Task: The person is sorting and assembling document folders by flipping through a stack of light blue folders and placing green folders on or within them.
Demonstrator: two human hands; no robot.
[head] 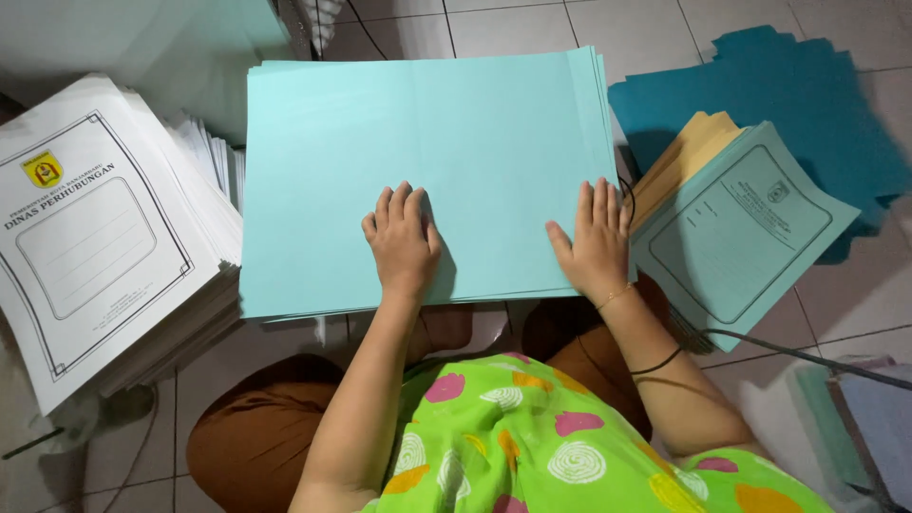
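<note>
Your left hand (pixel 404 237) and right hand (pixel 597 237) press flat, fingers together, holding nothing, on the light-blue paper stack (pixel 418 152) beside white printed covers (pixel 90 237).

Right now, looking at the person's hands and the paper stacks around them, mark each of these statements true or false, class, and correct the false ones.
1. Both hands lie flat on the light blue stack. True: the left hand and the right hand rest palm down on the light blue stack.
2. The right hand is holding a pen. False: it holds nothing and lies open on the paper.
3. A white stack of printed covers sits beside the left hand's side. True: the white stack lies there on the floor.
4. The dark teal sheets are under the left hand. False: the dark teal sheets lie on the tiles beyond the right hand.
</note>
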